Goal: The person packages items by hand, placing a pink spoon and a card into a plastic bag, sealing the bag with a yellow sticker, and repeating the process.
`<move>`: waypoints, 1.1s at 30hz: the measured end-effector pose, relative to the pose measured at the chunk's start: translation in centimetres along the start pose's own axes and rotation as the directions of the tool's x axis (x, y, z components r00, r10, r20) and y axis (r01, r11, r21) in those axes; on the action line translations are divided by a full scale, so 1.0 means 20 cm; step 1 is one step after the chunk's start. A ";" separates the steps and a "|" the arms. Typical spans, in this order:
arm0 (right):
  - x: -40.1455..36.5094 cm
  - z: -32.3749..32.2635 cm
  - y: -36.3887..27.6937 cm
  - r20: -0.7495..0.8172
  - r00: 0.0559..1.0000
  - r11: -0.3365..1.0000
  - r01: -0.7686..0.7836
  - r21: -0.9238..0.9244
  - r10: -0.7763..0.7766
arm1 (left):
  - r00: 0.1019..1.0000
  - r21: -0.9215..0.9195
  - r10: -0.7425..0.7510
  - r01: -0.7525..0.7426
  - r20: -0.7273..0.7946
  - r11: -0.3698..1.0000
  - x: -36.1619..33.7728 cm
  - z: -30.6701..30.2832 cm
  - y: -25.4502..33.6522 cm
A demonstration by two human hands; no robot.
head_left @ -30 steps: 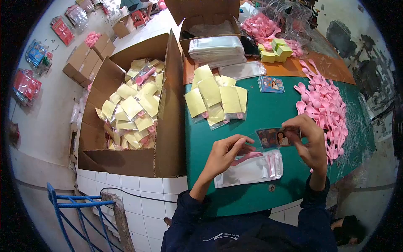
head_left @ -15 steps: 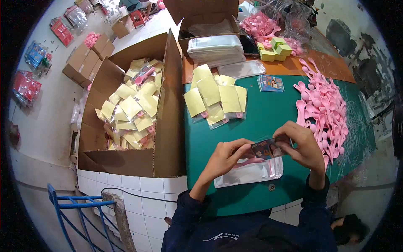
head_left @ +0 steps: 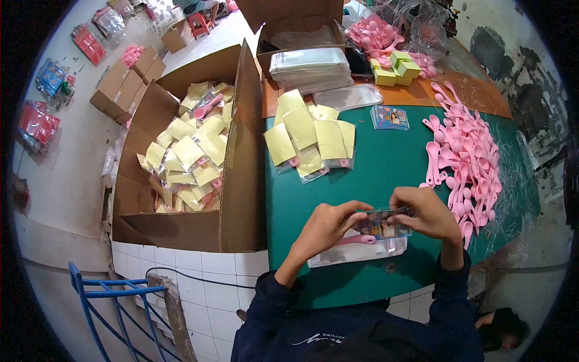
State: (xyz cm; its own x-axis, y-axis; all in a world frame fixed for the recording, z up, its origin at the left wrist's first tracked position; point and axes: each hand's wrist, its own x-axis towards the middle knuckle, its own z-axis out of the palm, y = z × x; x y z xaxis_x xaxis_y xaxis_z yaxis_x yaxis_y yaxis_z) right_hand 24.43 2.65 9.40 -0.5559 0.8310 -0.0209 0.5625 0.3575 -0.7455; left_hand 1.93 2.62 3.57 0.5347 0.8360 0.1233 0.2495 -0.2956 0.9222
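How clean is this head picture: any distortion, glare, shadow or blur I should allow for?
Head view: strong wide-angle distortion, black rounded corners; head view: pale glare on the stacked clear bags; head view: green table darker near the body; head view: card between left hand and right hand looks soft, fine print unreadable.

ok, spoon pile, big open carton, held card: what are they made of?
Pink spoons: likely moulded plastic, satin, evenly coloured with smooth rounded edges. Open carton: probably corrugated cardboard, matte brown, thick cut edges. Held card: printed picture suggests paper or thin board; finish unclear.
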 end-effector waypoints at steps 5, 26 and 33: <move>-0.01 -0.01 -0.02 -0.016 0.999 0.998 -0.036 0.042 0.037 | 0.998 0.015 0.015 -0.014 -0.056 1.000 0.00 0.01 -0.03; 0.05 0.10 0.12 0.043 0.976 0.963 -0.216 0.164 0.211 | 0.951 -0.055 -0.152 0.173 0.268 0.983 -0.05 -0.16 -0.15; 0.05 0.08 0.05 0.016 0.964 0.776 -0.223 0.591 0.265 | 0.984 -0.287 -0.175 0.179 0.042 0.941 -0.08 -0.18 -0.14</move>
State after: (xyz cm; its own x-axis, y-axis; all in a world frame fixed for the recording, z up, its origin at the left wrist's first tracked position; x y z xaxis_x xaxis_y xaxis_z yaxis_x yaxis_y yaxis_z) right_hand 23.45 3.18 7.57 -0.3970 0.8889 -0.2284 0.1988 -0.1597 -0.9669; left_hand -2.41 3.81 2.14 0.5165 0.8545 -0.0552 0.0990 0.0045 0.9951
